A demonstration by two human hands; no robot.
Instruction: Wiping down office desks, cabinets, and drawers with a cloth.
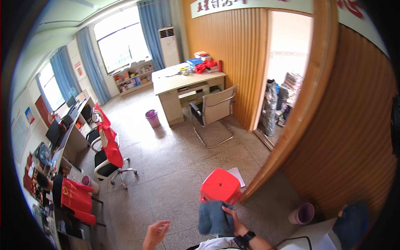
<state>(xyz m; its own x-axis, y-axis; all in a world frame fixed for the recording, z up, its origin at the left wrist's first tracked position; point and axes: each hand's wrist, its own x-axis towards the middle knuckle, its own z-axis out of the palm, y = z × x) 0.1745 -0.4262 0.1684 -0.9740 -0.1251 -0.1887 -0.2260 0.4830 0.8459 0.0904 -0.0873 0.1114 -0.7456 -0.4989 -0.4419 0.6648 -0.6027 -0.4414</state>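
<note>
A folded grey-blue cloth (216,218) hangs in front of my body, with my right hand (235,221) gripping its right side. The thumb lies over the cloth's upper edge, and the other fingers are mostly hidden behind it. A dark band circles that wrist. To the left and apart from the cloth, my left hand (157,232) is raised with loosely bent fingers and holds nothing. Just beyond the cloth stands a red plastic stool (221,185), partly covered by it in view. White paper (236,177) lies on the floor beside the stool.
A wood-panelled wall and door frame (290,137) rise on the right. A waste bin (301,214) stands near a white surface with a dark blue item (351,223). Ahead are a desk (187,82), a chair (218,106) and a purple bin (152,118). A person (57,187) sits at left.
</note>
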